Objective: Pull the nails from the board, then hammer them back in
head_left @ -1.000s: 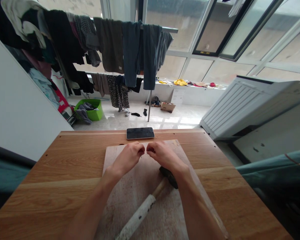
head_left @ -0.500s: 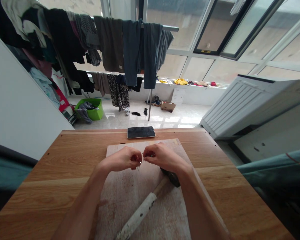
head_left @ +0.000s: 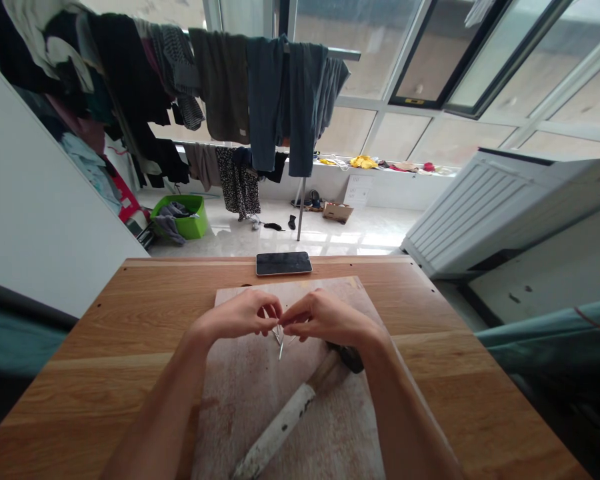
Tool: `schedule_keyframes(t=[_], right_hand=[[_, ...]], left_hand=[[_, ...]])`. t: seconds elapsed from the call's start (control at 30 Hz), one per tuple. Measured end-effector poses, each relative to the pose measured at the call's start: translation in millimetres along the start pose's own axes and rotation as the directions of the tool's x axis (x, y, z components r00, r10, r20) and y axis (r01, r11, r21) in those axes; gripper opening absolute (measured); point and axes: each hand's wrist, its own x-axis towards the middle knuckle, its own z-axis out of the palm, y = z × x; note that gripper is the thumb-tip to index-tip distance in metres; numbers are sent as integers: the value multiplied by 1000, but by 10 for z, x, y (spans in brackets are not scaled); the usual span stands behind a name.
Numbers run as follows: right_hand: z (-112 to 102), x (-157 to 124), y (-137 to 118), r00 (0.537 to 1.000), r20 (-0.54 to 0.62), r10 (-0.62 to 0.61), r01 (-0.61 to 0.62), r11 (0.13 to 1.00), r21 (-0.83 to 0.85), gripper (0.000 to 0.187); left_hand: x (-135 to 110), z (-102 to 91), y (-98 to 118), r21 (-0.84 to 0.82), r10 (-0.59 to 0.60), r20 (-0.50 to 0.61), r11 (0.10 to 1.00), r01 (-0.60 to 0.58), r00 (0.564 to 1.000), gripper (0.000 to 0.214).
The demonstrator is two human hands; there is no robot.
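My left hand (head_left: 243,315) and my right hand (head_left: 323,319) meet fingertip to fingertip over a pale wooden board (head_left: 250,393) on a wooden table (head_left: 130,313). Both hands pinch a small bunch of thin metal nails (head_left: 280,337) that point down toward the board. A hammer (head_left: 300,407) with a pale, paint-stained handle and dark head lies on the board just below my right wrist. Its head is partly hidden by that wrist.
A black phone (head_left: 283,263) lies flat at the table's far edge. Beyond the table a rack of hanging clothes (head_left: 260,100) stands by the windows, with a green basket (head_left: 180,217) on the floor. A white slatted panel (head_left: 480,207) leans at the right.
My hands have drawn slightly toward me and lifted a little. The nails, hidden in the fingers before, now hang out visibly between the fingertips.
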Motion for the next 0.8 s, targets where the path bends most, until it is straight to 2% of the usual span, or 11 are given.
schedule_keyframes(t=[0.2,0.33,0.43,0.57,0.67,0.7,0.8], right_hand=[[-60,-113,-111,996,-63,70,-65,995,76,25],[-117,-187,-174,988,-153,9,-1,999,50,29],[-155,-225,-184,974,-225,-28,31,999,8,31],[-178,-308,-217,947,-311,-82,40,990,-139,31],[-171,-431,-325,925,-361,-114,27,971,-238,36],[-166,-475,-371,909,-395,-131,19,961,-275,38],[-155,-581,-447,821,-537,-195,-24,927,-374,39]], left_hand=[[-224,-96,162,193,36,-188,981,1,982,22],[-384,-84,333,227,106,-283,973,-41,953,27],[-493,12,427,308,136,-335,951,-28,932,27],[-702,310,380,513,145,-347,857,58,927,24],[-932,676,172,602,184,-350,796,70,918,20],[-1020,818,71,627,214,-383,775,83,899,17],[-1306,1255,-304,657,364,-561,742,133,743,25]])
